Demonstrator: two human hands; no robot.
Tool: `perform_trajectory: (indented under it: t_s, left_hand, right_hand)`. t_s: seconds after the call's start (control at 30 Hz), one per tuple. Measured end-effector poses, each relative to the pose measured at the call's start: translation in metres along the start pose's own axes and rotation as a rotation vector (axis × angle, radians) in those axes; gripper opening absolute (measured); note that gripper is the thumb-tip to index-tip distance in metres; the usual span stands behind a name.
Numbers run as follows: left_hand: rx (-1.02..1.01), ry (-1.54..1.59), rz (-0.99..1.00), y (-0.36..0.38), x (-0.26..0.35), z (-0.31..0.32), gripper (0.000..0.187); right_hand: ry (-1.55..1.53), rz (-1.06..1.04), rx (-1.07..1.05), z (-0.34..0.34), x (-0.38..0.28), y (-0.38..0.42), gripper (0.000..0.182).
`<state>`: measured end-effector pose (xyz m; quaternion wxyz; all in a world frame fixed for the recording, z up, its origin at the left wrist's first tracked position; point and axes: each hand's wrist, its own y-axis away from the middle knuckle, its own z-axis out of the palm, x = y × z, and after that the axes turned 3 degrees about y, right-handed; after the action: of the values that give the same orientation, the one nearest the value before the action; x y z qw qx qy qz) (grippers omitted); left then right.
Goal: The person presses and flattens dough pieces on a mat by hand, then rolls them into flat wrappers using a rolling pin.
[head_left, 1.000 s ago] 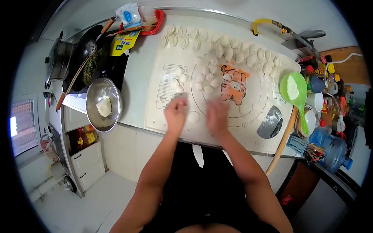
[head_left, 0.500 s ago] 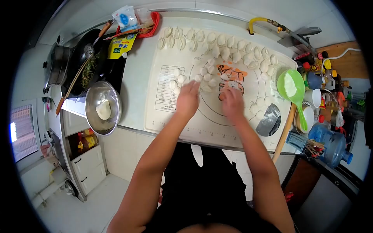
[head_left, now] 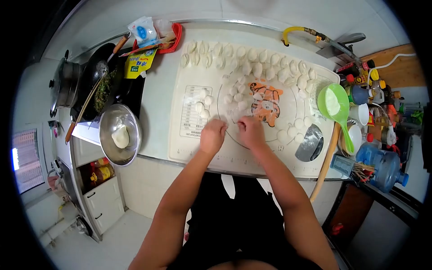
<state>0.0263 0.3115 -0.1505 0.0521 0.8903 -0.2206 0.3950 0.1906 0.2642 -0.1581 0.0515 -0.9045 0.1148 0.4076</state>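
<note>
Right now both hands are low over the near part of the mat (head_left: 243,159), close together with a small gap between them. The left hand (head_left: 213,134) has its fingers curled inward, and so does the right hand (head_left: 250,130); I cannot tell whether either holds anything, as the fingertips are too small and partly hidden.

Just beyond the hands, a loose group of dough pieces (head_left: 238,97) lies on the mat, left of the orange print (head_left: 270,105). Another 4 pieces (head_left: 204,114) sit farther left, over the printed chart (head_left: 191,123). Toward the right, near a grey tool (head_left: 309,144) dusted white, lie 5 flatter rounds (head_left: 292,131). Along the mat's far side, folded dumplings (head_left: 257,69) stretch in uneven rows, well apart from both hands.

The mat covers much of the bench (head_left: 157,103). At its right edge, a green scoop (head_left: 347,130) has white powder in its cup, and a wooden stick (head_left: 326,162) slants past the bench's front edge. Over on the left, a steel bowl (head_left: 132,150) contains 1 lump (head_left: 120,137) of dough, beside a wok (head_left: 91,67) with greens (head_left: 103,92).
</note>
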Motion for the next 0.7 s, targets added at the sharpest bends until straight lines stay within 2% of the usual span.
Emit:
perform_trajectory:
  t_s: [0.07, 0.1, 0.13, 0.2, 0.23, 0.27, 0.33, 0.37, 0.43, 0.5, 0.57, 0.63, 0.7]
  left_hand:
    - [0.132, 0.046, 0.036, 0.002, -0.010, -0.003, 0.009]
    - [0.199, -0.041, 0.131, -0.002, -0.017, -0.006, 0.013]
    - [0.201, -0.040, 0.130, -0.003, -0.020, -0.008, 0.013]
    - [0.223, 0.035, -0.059, -0.002, -0.024, -0.011, 0.016]
    - [0.200, 0.042, -0.054, -0.002, -0.024, -0.015, 0.024]
    - [0.200, 0.039, -0.054, 0.001, -0.023, -0.017, 0.024]
    - [0.022, 0.179, -0.033, 0.006, -0.012, -0.029, 0.037]
    - [0.021, 0.175, -0.034, 0.009, -0.012, -0.031, 0.037]
    - [-0.127, 0.067, 0.094, 0.010, -0.016, -0.031, 0.050]
    - [-0.120, 0.031, 0.081, 0.009, -0.020, -0.027, 0.051]
    - [-0.109, -0.003, 0.068, 0.010, -0.019, -0.022, 0.051]
    - [0.133, -0.087, 0.079, 0.007, 0.004, -0.023, 0.047]
    - [0.091, -0.089, 0.068, 0.010, -0.004, -0.014, 0.045]
  right_hand:
    - [0.225, -0.010, 0.052, -0.011, 0.013, 0.006, 0.014]
    - [0.224, -0.007, 0.044, -0.013, 0.020, 0.009, 0.014]
    - [0.137, 0.017, -0.006, -0.016, 0.027, 0.006, 0.019]
    - [0.050, 0.043, -0.057, -0.018, 0.025, 0.008, 0.024]
    - [0.073, -0.041, -0.061, -0.022, 0.009, 0.009, 0.027]
    - [0.094, -0.124, -0.065, -0.024, -0.002, 0.011, 0.030]
    - [0.160, -0.161, -0.105, -0.019, -0.011, 0.013, 0.034]
    - [0.234, -0.198, -0.144, -0.017, -0.013, 0.015, 0.039]
    - [0.252, -0.157, -0.158, -0.012, -0.006, 0.014, 0.038]
    - [0.275, -0.113, -0.177, -0.011, -0.002, 0.015, 0.037]
    - [0.289, -0.085, -0.102, -0.012, 0.000, 0.016, 0.033]
    - [0.265, -0.126, -0.029, -0.010, 0.000, 0.017, 0.031]
    - [0.236, -0.167, 0.042, -0.006, 0.002, 0.020, 0.030]
